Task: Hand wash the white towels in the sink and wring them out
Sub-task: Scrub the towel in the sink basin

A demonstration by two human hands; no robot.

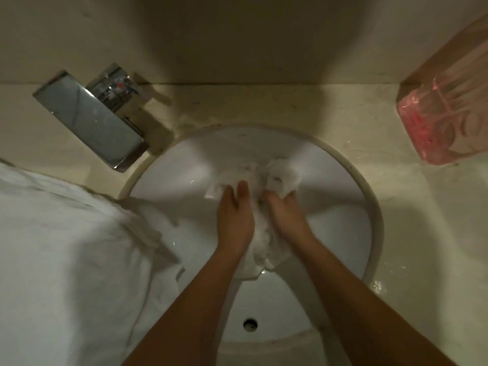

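Looking straight down into a round white sink (169,186) sunk into a pale stone table (290,107); both my bare forearms reach in from the near edge and meet over the middle of the basin. A wet, bunched white towel (261,239) is squeezed between my hands, its far end bulging out beyond my fingers and its near end hanging down between my wrists. My left hand (233,215) lies against the towel's left side with the fingers stretched forward and fairly straight, pressing the cloth; my right hand (286,213) is on the towel's right side with its fingers curled into the cloth, gripping it. The picture is a little blurred around the fingers. A small round overflow hole (250,324) shows in the basin wall nearest me. On the left side of the table sits a big heap of white towels (66,247) — its edge spills over the sink's left rim. A flat chrome faucet (89,114) stands at the far left corner; a pink translucent packet (443,120) lies near the far right corner, well apart from the basin.
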